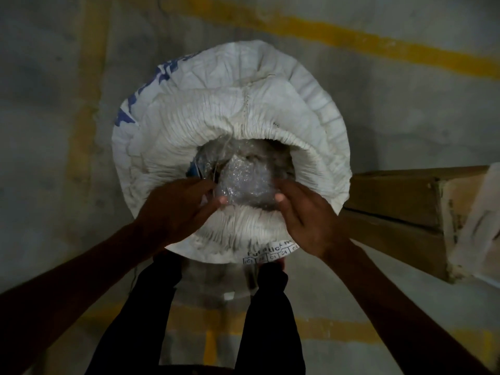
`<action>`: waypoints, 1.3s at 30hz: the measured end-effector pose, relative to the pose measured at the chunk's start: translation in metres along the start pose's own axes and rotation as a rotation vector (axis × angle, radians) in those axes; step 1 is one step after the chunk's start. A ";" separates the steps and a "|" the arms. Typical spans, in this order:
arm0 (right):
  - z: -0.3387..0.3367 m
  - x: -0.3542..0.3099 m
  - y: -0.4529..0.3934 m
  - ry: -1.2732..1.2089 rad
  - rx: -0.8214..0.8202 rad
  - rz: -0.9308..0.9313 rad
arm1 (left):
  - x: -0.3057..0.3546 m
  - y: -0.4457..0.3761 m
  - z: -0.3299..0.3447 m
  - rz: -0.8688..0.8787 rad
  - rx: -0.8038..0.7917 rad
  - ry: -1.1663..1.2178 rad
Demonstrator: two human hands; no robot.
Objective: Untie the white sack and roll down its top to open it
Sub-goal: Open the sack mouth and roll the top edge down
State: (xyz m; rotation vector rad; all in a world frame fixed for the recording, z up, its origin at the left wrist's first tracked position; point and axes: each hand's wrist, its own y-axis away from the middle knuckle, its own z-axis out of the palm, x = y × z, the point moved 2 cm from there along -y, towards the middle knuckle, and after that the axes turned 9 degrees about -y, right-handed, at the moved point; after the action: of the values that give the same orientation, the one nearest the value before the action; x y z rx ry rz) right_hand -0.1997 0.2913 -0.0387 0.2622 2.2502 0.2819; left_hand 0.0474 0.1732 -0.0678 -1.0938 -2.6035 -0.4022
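The white sack (243,109) stands upright on the floor in front of my legs, seen from above. Its top is gathered into a thick pleated roll around a round mouth. Inside the mouth lies clear bubble wrap (243,177) over dark contents. My left hand (176,209) rests on the near left part of the rolled rim, fingers spread, thumb pointing toward the opening. My right hand (305,212) hovers at the near right rim, fingers apart, thumb toward the bubble wrap. Neither hand visibly grips anything. A thin string (224,147) dangles over the far rim into the mouth.
Cardboard boxes (400,196) lie close to the sack's right side, with a white wrapped piece (479,217) leaning on them. The concrete floor carries yellow painted lines (351,36). My dark trouser legs (151,307) stand right behind the sack.
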 end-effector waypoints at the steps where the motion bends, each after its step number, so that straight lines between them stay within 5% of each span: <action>1: 0.002 -0.003 -0.004 -0.058 0.058 -0.003 | 0.002 -0.003 0.001 -0.046 0.034 0.034; 6: 0.003 -0.028 -0.024 -0.135 0.370 -0.124 | 0.021 -0.017 -0.007 -0.250 0.288 0.102; 12: 0.032 -0.029 -0.087 0.372 0.488 0.116 | 0.030 -0.072 0.013 -0.650 0.318 -0.026; 17: 0.028 -0.004 -0.128 0.334 0.731 0.149 | 0.010 -0.120 0.036 -0.620 0.422 -0.129; 20: 0.009 -0.018 -0.138 0.036 0.710 0.098 | 0.009 -0.135 0.020 -0.497 0.563 0.056; 23: -0.017 -0.027 -0.151 -0.022 0.710 0.050 | 0.000 -0.143 -0.002 -0.437 0.521 0.254; 26: -0.038 -0.032 -0.167 -0.067 0.734 0.043 | 0.002 -0.128 -0.006 -0.373 0.480 0.040; 29: -0.044 -0.036 -0.175 -0.108 0.713 0.047 | 0.018 -0.108 0.016 -0.502 0.387 -0.167; 34: -0.039 -0.036 -0.176 -0.080 0.639 0.084 | 0.023 -0.133 0.026 -0.654 0.460 0.106; 39: -0.048 -0.016 -0.182 -0.180 0.373 0.261 | -0.016 -0.152 -0.020 -0.393 0.423 0.222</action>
State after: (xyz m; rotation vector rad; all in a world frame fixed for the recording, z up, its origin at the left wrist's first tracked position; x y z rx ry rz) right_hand -0.2436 0.1076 -0.0492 0.7522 2.0765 -0.0301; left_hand -0.0488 0.0532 -0.0769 -0.3778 -2.5292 -0.0377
